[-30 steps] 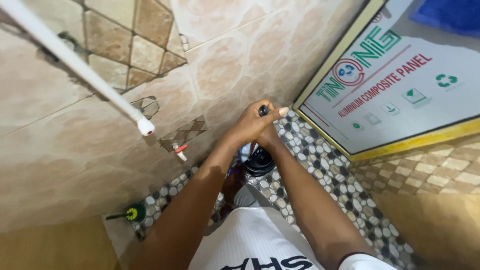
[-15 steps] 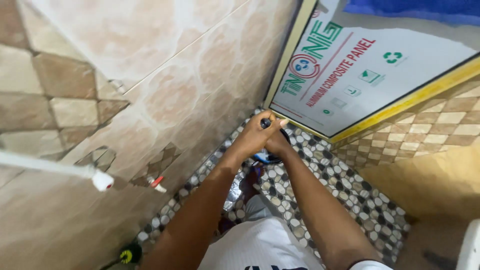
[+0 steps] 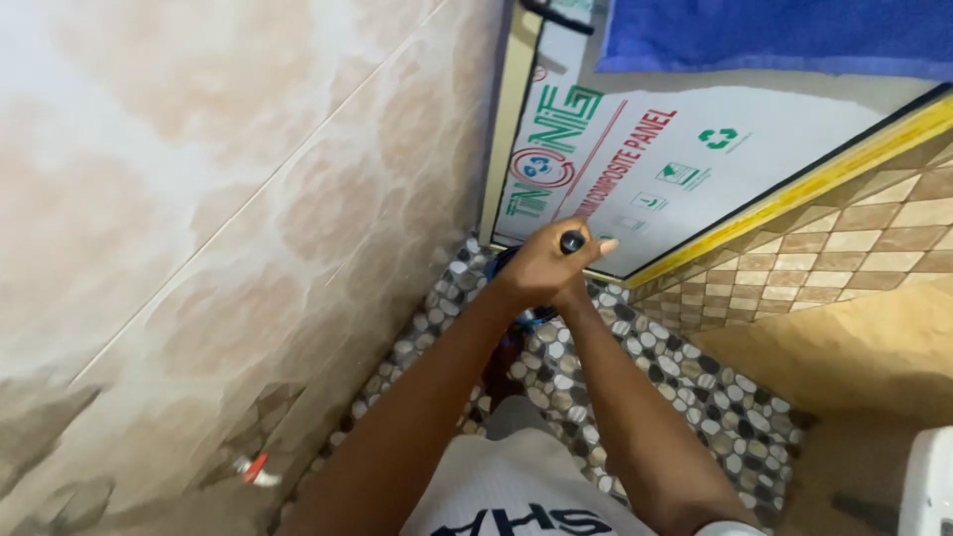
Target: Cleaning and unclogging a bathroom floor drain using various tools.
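Black handle end (image 3: 573, 240) gripped by left hand (image 3: 541, 266) over right.

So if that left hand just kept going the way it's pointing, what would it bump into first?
Probably the white printed panel leaning ahead. The left hand, wrapped round a black handle, points toward its lower edge; depth is hard to judge, so the pebble floor might come first.

Pebble floor (image 3: 685, 397) open right of arms, toward patterned tile wall (image 3: 844, 248). Left: beige tiled wall (image 3: 248, 199) close beside left forearm. Ahead: white panel door (image 3: 685, 129) blocks, hands just short of it.
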